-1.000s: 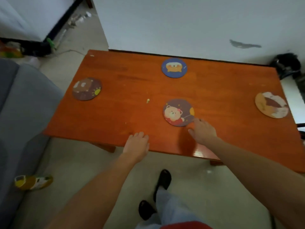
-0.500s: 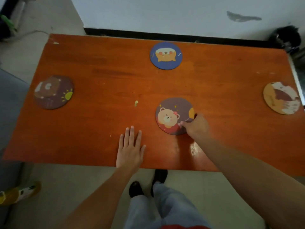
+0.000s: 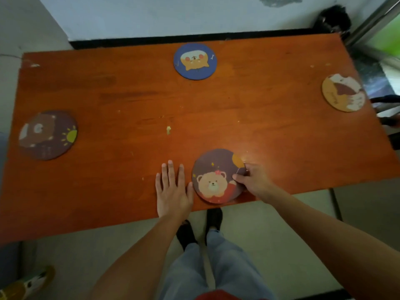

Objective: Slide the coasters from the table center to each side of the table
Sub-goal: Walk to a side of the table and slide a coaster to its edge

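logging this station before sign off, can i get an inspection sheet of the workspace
surface: orange wooden table, scuffed, glare near the front edge
job's things: bear coaster at the near edge; blue coaster far side; brown coaster left side; tan coaster right side
clutter: small pale crumb mid-table
hands: left hand flat on the table beside the bear coaster; right hand fingertips on the bear coaster's right rim
cables: nothing seen
surroundings: white wall, pale floor, dark object in the far right corner

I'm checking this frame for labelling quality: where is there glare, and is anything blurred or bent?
Head view: a bright glare patch on the table just beyond the right hand, beside the bear coaster; the far-right coaster and the green corner are smeared; the table's edges bow from the wide-angle lens; the floor below is dim.
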A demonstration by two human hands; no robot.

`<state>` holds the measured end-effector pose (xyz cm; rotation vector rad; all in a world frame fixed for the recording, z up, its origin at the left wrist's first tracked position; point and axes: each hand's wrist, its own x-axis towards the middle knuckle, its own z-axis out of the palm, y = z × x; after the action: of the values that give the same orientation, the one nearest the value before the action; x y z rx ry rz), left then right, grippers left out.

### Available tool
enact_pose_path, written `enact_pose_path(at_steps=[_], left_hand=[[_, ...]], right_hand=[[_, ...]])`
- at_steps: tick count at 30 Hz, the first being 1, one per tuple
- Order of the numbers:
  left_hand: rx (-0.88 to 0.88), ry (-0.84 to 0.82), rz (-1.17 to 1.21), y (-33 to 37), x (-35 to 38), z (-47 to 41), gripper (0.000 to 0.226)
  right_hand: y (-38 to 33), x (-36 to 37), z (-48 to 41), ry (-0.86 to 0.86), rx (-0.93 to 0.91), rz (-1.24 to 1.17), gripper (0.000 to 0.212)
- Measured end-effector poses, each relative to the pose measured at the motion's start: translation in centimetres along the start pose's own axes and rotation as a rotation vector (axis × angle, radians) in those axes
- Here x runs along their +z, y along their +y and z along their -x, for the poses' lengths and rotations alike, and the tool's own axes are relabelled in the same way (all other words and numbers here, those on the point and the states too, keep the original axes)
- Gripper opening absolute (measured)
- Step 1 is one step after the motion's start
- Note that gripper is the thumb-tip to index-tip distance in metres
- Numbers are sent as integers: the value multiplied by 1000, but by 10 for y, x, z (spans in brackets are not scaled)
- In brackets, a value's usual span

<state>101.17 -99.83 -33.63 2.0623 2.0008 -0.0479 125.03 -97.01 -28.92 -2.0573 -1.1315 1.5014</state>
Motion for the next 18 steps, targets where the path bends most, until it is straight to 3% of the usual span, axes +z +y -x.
enact_pose_path(at_steps=[14,18], left_hand=[[27,30,9,-4,7,1,63],[28,21,0,-3,7,1,66]], right_hand=[[4,27,19,319,-92,335,17],[2,26,21,428,-90,702,59]])
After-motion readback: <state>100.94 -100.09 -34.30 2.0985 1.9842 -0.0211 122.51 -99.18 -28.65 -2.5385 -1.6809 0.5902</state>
